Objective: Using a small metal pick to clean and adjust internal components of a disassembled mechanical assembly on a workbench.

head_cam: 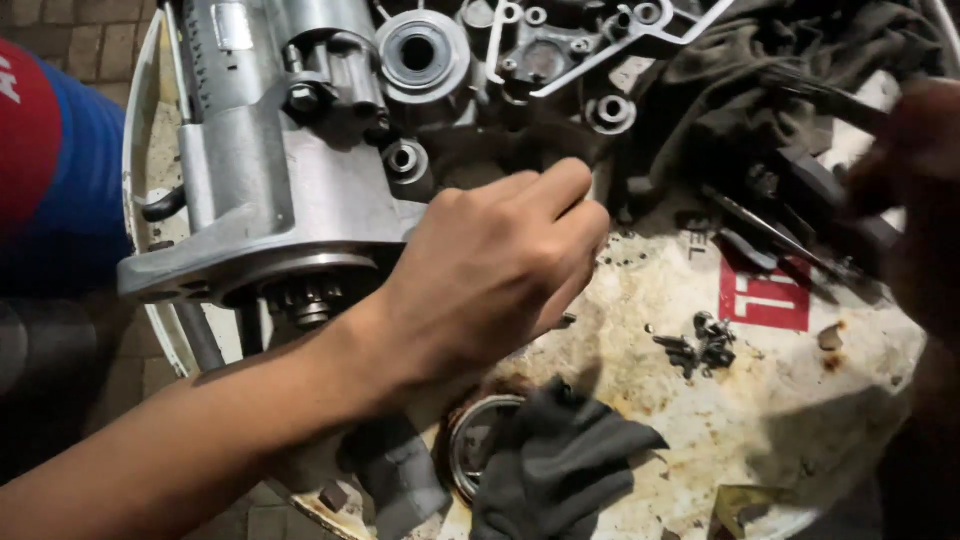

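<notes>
Screws (700,345) right of engine casing (300,150)

Single head-worn view, looking steeply down from above, close range. Left hand (490,270) fills frame centre; grey cast-metal engine casing (300,150) spans upper left; stained white round tabletop (780,400) occupies lower right. Blurred right hand (915,190) cut by right edge. Brick floor (70,40) visible at upper-left corner. No second view.

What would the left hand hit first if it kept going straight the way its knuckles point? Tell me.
Most likely the grey metal engine casing: the left hand points up and right, its fingertips already at the casing's lower edge. Whether they touch cannot be told.
</notes>
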